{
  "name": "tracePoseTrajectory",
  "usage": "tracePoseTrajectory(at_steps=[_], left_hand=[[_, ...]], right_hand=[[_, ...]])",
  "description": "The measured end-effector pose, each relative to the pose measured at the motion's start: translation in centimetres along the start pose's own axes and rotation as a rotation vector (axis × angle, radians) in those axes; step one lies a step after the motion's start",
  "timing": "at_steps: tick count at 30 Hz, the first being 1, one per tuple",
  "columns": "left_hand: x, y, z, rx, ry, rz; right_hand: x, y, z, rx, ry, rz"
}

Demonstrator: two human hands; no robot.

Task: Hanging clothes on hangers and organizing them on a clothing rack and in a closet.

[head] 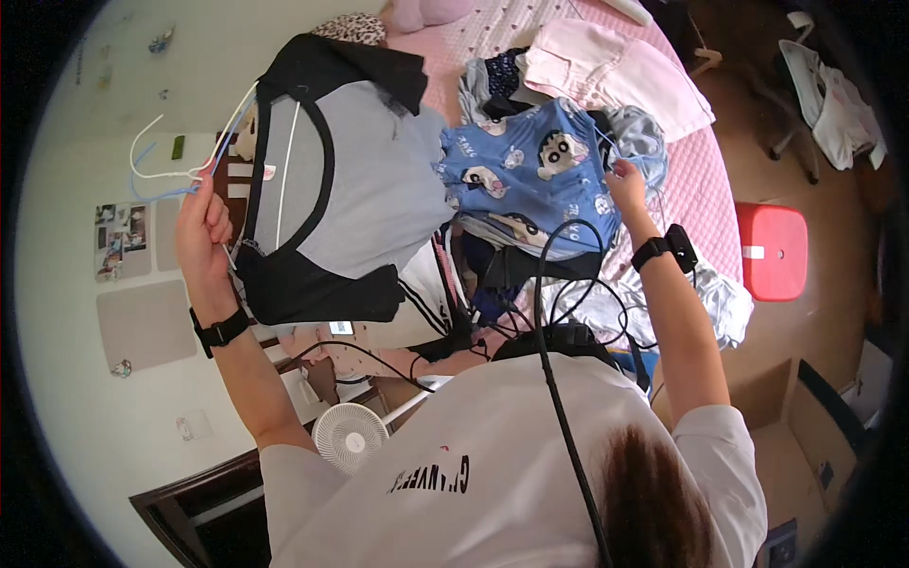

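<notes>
At the left, my left hand (202, 227) grips the hook ends of a white clothes hanger (231, 131) and a light blue clothes hanger (162, 195). A grey T-shirt with black sleeves and neckband (383, 170) hangs spread from the white one. Across from it, my right hand (628, 188) pinches the edge of a blue cartoon-print garment (525, 163), by a thin light blue cord or strap (607, 138). The fingertips there are partly hidden. That garment lies over or just above a heap of clothes, its left edge touching or overlapping the grey shirt.
Folded pale pink clothing (625, 71) and white clothing (721, 298) lie on the pink quilted bed (699, 206). A black cable (557, 405) loops in front of my body. A white fan (351, 437) stands at lower left, a red stool (774, 252) at right.
</notes>
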State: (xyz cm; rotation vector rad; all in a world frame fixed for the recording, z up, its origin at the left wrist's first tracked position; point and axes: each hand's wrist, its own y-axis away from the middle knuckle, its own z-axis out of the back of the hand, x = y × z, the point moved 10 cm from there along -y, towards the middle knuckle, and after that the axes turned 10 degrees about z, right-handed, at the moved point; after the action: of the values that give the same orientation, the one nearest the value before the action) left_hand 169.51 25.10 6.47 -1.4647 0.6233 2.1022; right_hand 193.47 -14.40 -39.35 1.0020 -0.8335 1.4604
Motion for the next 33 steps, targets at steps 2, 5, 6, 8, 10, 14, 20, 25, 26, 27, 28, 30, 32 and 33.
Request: tracePoseTrajectory(at_steps=[2, 5, 6, 8, 10, 14, 20, 25, 26, 27, 28, 30, 32, 33], left_hand=[[-2.4, 1.4, -1.5, 0.023, -0.057, -0.066], [-5.5, 3.0, -0.5, 0.012, -0.107, -0.145], [-6.5, 3.4, 1.0, -0.010, -0.110, -0.170], [-8.8, 4.3, 1.1, -0.024, -0.106, -0.213], [-12.3, 6.8, 2.5, -0.049, -0.119, -0.294], [-16.2, 9.1, 3.2, -0.159, -0.139, -0.386], [-16.7, 10.0, 2.3, -0.010, -0.022, -0.408], [-14.1, 9.3, 1.8, 0.051, 0.029, -0.345], [-13.2, 8.9, 1.4, 0.097, 0.052, -0.321], [-12.4, 8.5, 0.5, 0.158, 0.073, -0.299], [-11.8, 8.1, -0.6, 0.198, 0.049, -0.307], [-9.9, 8.3, -3.6, 0.370, 0.142, -0.215], [-7.9, 9.4, -7.8, 0.607, 0.282, -0.125], [-6.4, 9.8, -9.9, 0.728, 0.353, -0.070]], right_hand=[[3.1, -1.3, -1.2, 0.039, -0.194, 0.111], [12.2, -1.5, -3.1, 0.189, -0.403, 0.323], [15.8, -1.0, -3.2, 0.227, -0.404, 0.401], [21.1, -0.4, -3.0, 0.264, -0.386, 0.524], [26.1, 0.7, -4.4, 0.368, -0.458, 0.601], [33.6, 2.6, -4.4, 0.405, -0.486, 0.735], [39.8, 4.1, 2.7, -0.087, -0.433, 1.047], [35.9, 5.3, -1.1, 0.481, -0.510, 0.582], [35.7, 6.1, 0.0, 0.400, -0.552, 0.603], [35.1, 6.5, 1.8, 0.307, -0.592, 0.619], [32.4, 5.0, 3.2, 0.167, -0.434, 0.578], [30.1, 5.2, 7.5, -0.110, -0.229, 0.575], [28.9, 7.5, 11.7, -0.457, -0.002, 0.667], [29.0, 9.1, 13.3, -0.508, -0.043, 0.685]])
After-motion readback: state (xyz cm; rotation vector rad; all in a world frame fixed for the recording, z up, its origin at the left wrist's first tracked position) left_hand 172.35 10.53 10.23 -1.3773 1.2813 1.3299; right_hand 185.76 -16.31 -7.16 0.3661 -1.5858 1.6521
